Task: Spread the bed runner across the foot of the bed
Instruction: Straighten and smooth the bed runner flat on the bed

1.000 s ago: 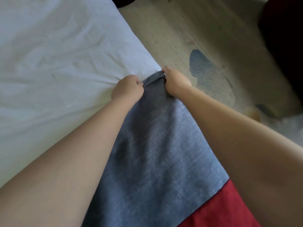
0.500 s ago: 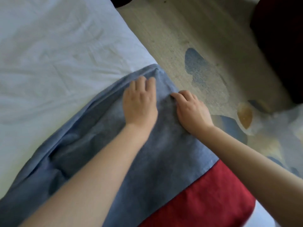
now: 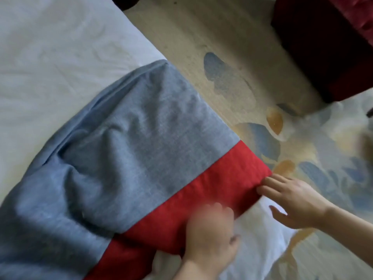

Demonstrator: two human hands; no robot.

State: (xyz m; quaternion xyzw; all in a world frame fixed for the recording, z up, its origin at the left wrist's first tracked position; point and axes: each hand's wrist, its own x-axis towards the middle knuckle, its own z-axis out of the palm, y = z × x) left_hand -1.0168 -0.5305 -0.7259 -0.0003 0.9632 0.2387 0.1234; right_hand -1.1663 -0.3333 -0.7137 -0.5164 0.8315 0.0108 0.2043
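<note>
Here I see the bed runner (image 3: 129, 138) lying rumpled across the right corner of the bed (image 3: 50, 57), its red band (image 3: 201, 195) along the near edge. The right hand (image 3: 294, 201) keeps straight fingers together, tips touching the band's right end, thumb apart. The left hand (image 3: 210, 233) rests on the band, too blurred for me to tell its fingers.

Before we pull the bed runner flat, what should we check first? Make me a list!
1. Right hand touching the red band at its corner: ok, fingers straight.
2. Left hand on the red band: ok.
3. Left hand's grip: cannot tell, blurred.
4. Bed runner lying flat: not ok, its grey part is bunched in folds.
5. Runner's far corner at the edge of the white sheet: ok.
</note>
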